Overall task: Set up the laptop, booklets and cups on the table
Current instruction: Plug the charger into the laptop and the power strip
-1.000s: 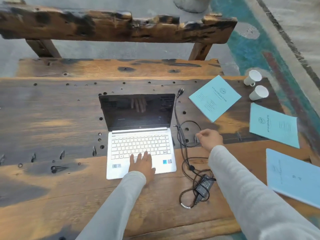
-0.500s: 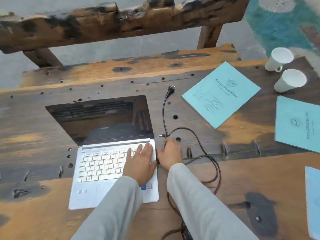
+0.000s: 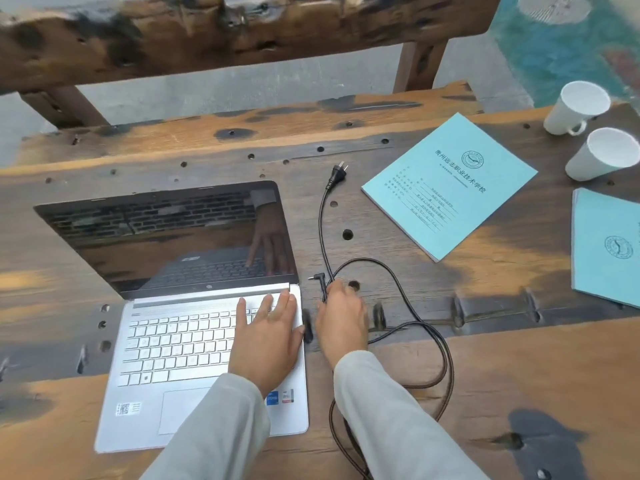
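- Weathered wooden desk (image 3: pixel 519 375), pitted with holes, carries everything; a bench stands past its far edge.
- Silver laptop (image 3: pixel 194 341) sits open toward the near-left, screen dark, likely placed there to face the seat.
- Left hand (image 3: pixel 268 337) lies flat and open on the keyboard's right end, gripping nothing, probably steadying the machine.
- Two pale blue booklets, one (image 3: pixel 450 188) angled near the far edge, another (image 3: pixel 606 244) at the right edge, lie clear of the laptop.
- Right hand (image 3: pixel 341 317) is closed round the black charger cable (image 3: pixel 429 327), just right of the laptop, its barrel plug (image 3: pixel 317 278) aimed at the laptop's side, seemingly for plugging in.
- Two white cups (image 3: pixel 575 109), (image 3: pixel 602 154) stand at the far-right corner.
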The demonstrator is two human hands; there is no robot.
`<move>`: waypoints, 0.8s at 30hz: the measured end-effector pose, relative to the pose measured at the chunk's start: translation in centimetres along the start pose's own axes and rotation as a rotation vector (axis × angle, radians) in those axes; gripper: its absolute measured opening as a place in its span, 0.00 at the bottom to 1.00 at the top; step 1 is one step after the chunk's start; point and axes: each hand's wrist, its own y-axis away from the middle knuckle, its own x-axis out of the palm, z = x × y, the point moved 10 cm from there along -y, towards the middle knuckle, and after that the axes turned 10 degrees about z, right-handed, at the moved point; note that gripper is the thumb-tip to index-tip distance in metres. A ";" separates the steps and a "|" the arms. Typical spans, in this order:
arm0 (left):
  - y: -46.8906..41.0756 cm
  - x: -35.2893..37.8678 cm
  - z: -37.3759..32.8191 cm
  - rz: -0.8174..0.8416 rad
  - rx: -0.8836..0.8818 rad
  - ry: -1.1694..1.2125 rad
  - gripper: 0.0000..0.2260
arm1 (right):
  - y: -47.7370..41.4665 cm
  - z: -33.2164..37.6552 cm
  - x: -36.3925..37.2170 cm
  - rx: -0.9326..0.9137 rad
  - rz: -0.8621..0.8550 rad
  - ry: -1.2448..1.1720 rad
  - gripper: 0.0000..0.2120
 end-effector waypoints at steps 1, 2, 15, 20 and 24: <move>0.0 0.1 0.1 0.001 0.006 -0.001 0.25 | 0.1 0.0 0.2 -0.004 0.005 0.019 0.13; 0.1 0.1 0.1 0.002 0.012 0.003 0.25 | 0.1 0.0 0.2 -0.010 0.012 0.039 0.14; -0.1 0.1 -0.3 0.118 0.073 -0.029 0.30 | -0.5 -7.6 -8.0 0.101 -0.086 0.104 0.14; -0.4 -0.5 -0.5 0.148 0.080 -0.056 0.30 | -0.3 -7.0 -8.8 0.058 -0.187 -0.275 0.09; -0.6 -0.9 -0.6 0.159 0.093 -0.093 0.29 | 0.1 -3.4 -6.9 -0.083 -0.185 -0.373 0.17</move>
